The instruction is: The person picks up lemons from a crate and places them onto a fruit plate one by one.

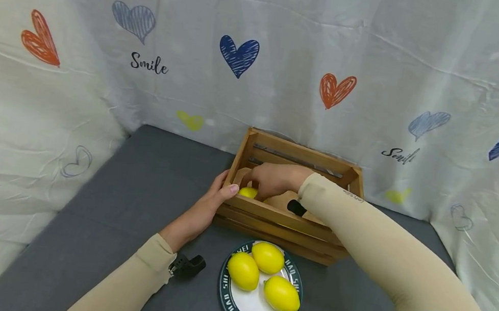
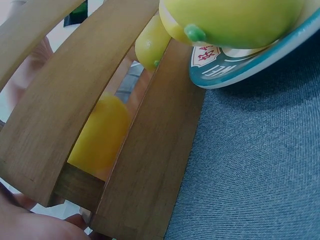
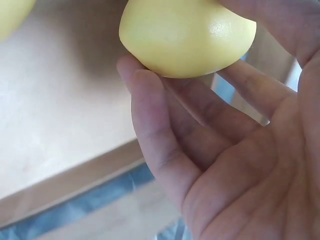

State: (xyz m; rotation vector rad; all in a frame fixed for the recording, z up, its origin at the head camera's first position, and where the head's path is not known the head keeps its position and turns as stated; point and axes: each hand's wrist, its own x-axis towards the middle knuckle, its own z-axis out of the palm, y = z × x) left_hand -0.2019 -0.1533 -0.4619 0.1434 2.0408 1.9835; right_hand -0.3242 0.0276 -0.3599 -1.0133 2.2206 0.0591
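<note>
One bare right hand [image 1: 272, 179] was inside the open-topped, slatted brown wooden crate [image 1: 266, 214], pinching a smooth yellow lemon [image 3: 180, 42] between thumb and fingers. Bare left hand [image 1: 204, 207] gripped the crate's left end, thumb on its front corner. Just in front of the crate: round white plate [image 1: 255, 307] with dark-green lettered rim, bearing three yellow plate lemons [image 1: 282, 294]. Under the crate: dark grey tabletop [image 1: 135, 188]. Behind it: white heart-printed cloth [image 1: 292, 27].

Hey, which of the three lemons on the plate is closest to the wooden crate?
The far lemon, on the side of the plate facing the wooden crate; the left lemon and right lemon lie farther from it.
</note>
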